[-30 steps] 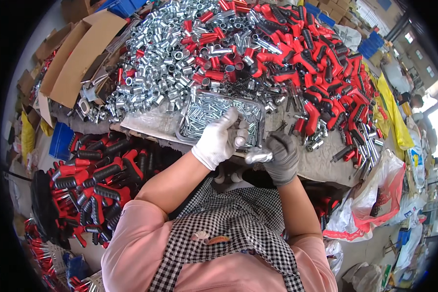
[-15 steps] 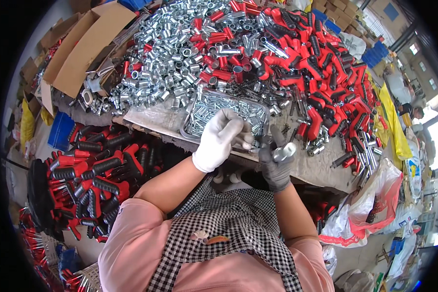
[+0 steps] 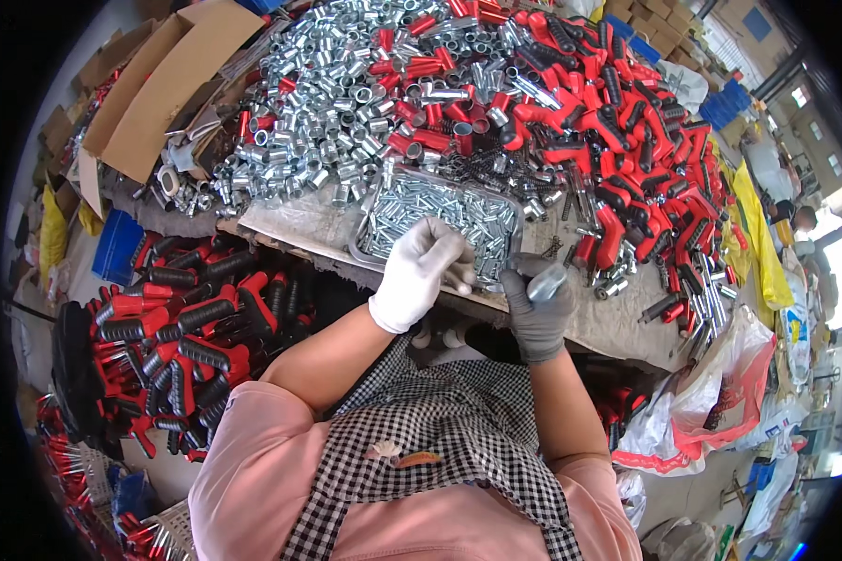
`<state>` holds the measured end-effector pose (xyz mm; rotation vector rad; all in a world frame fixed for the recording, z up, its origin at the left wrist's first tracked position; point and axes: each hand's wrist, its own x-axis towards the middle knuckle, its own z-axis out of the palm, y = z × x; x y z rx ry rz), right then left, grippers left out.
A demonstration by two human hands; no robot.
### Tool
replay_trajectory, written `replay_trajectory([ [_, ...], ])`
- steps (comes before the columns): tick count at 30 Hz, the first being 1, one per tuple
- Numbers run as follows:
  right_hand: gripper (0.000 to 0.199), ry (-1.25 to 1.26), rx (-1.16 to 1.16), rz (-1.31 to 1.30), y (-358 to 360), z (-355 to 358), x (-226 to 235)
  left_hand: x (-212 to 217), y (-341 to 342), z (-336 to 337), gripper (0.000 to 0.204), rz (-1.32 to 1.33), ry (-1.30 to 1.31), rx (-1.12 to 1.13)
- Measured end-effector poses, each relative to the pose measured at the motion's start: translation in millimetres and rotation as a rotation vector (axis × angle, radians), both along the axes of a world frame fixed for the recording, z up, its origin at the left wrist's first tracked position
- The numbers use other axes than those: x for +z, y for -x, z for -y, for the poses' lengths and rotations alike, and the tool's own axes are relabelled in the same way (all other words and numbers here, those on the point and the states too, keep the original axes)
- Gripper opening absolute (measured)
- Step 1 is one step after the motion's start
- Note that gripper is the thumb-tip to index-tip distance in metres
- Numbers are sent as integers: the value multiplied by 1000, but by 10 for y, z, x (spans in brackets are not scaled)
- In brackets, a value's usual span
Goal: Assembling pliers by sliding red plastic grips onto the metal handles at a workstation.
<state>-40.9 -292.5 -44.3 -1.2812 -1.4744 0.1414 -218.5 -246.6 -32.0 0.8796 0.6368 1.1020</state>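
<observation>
My left hand (image 3: pixel 419 273), in a white glove, is over the near edge of a clear plastic tray (image 3: pixel 355 245) full of small silver pins (image 3: pixel 421 210). Its fingers are curled together, and whatever is between them is hidden. To its right, a grey glove covers my right hand (image 3: pixel 539 316), closed around a shiny metal sleeve (image 3: pixel 546 281) that points up and to the right. A gap separates the two hands. Dark springs (image 3: pixel 496 168) lie just behind the tray.
Silver metal collars (image 3: pixel 318 112) are heaped at the back left. Red and black handles (image 3: pixel 617 122) pile up at the right, and more handles (image 3: pixel 187 327) fill the space below left. A cardboard box (image 3: pixel 168 89) stands far left; plastic bags (image 3: pixel 702 402) hang at the right.
My right hand has turned and shifted slightly right, away from the left hand, tilting the metal sleeve. My left hand has barely moved.
</observation>
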Motion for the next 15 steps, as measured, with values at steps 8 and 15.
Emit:
replay_trajectory([
  [8,20,38,64,674,-108,-243,-157,-121,114,-212,20,-72,114,245],
  [15,46,514,98,35,-178,-547,-185,-177,243,-214,26,-293,-105,361],
])
